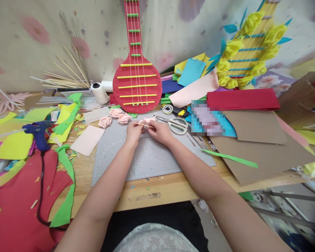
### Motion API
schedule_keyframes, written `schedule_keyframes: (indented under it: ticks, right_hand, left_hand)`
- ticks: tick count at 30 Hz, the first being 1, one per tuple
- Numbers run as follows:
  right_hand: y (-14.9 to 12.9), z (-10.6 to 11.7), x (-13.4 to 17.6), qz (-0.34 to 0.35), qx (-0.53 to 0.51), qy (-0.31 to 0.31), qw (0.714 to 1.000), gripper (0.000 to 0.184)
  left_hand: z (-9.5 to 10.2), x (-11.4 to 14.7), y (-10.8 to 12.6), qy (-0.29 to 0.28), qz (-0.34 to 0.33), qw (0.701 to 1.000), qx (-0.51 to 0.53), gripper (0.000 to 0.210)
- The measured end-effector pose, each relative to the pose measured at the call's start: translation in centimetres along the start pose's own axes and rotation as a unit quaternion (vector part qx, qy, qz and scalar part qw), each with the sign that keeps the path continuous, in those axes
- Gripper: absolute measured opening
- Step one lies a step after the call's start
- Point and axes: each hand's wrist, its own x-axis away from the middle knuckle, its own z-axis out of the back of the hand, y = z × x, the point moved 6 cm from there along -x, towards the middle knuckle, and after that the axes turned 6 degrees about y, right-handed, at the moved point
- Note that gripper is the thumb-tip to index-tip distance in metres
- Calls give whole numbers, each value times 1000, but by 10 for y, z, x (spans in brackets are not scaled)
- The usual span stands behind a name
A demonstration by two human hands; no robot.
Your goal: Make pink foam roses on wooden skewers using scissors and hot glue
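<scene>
My left hand (134,133) and my right hand (160,132) are close together over the grey cutting mat (152,154). Both have their fingers closed on a thin wooden stick (141,124) that runs across between them. Pale pink crumpled paper (150,120) shows just behind the fingertips; whether any of it is wrapped on the stick is hidden. Pink paper roses (124,118) lie to the left of my hands. Scissors with pale handles (177,126) rest to the right of my right hand.
A red paper lute (137,87) stands upright against the wall behind the mat. A blue glue gun (39,134) sits at left among paper scraps. Brown cardboard (259,157) covers the right side. A yellow lute (244,59) with paper flowers leans at the back right.
</scene>
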Motion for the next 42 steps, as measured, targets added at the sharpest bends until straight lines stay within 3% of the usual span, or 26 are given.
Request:
schedule_keyframes:
  ticks: [7, 15, 25, 42]
  right_hand:
    - [-4, 3, -3, 42, 75, 42, 995, 23]
    - [1, 6, -4, -58, 83, 61, 993, 41]
    - [3, 1, -4, -67, 67, 24, 995, 29]
    - [19, 6, -1, -85, 13, 35, 996, 31]
  left_hand:
    - [4, 0, -2, -12, 76, 996, 35, 5]
    - [5, -8, -3, 13, 49, 978, 204, 7]
    - [4, -8, 1, -16, -41, 984, 174, 5]
    - [1, 3, 1, -112, -39, 977, 178, 12]
